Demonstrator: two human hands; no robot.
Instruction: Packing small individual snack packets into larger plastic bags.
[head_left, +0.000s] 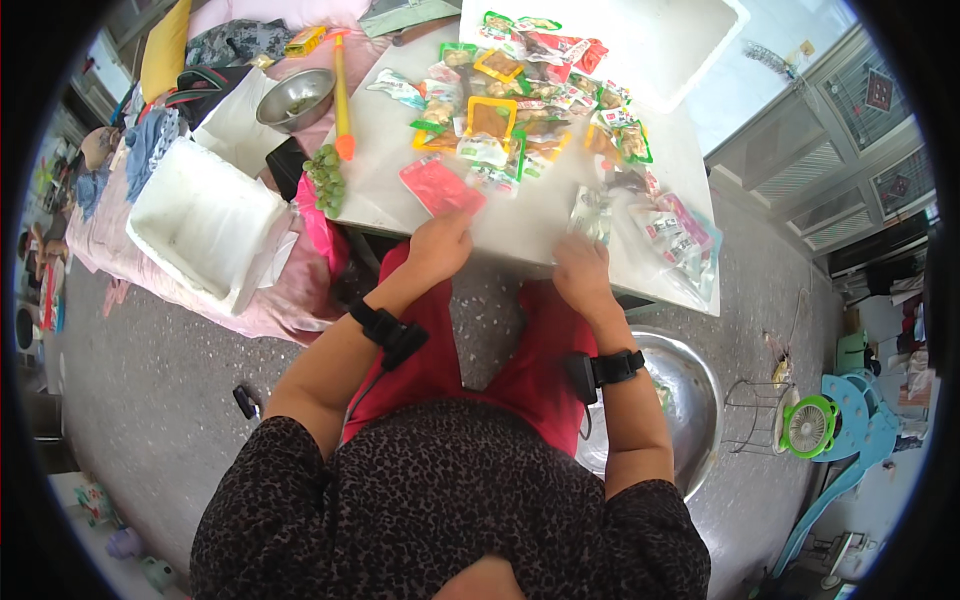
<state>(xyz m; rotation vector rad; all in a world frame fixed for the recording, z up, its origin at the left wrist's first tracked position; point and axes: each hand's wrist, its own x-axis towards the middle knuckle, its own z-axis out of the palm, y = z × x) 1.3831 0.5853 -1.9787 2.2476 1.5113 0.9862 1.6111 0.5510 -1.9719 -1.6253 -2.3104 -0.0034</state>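
Note:
My left hand (442, 244) grips the near corner of a red plastic food packet (441, 187) at the table's front edge. My right hand (581, 271) is at the same edge, its fingers at the lower end of a clear and green packet (591, 212); whether they hold it cannot be told. Beyond both hands, a pile of small sealed food packets (491, 124) with yellow, green and red borders covers the middle of the white table (367, 176). Purple and clear packaging (679, 232) lies to the right of my right hand.
Green grapes (325, 180), a yellow-orange stick (341, 90) and a steel bowl (297, 100) are at the left. A white foam box (206, 217) rests on pink cloth. Another foam box (637, 45) stands behind the packets. On the floor at right is a large metal basin (694, 420).

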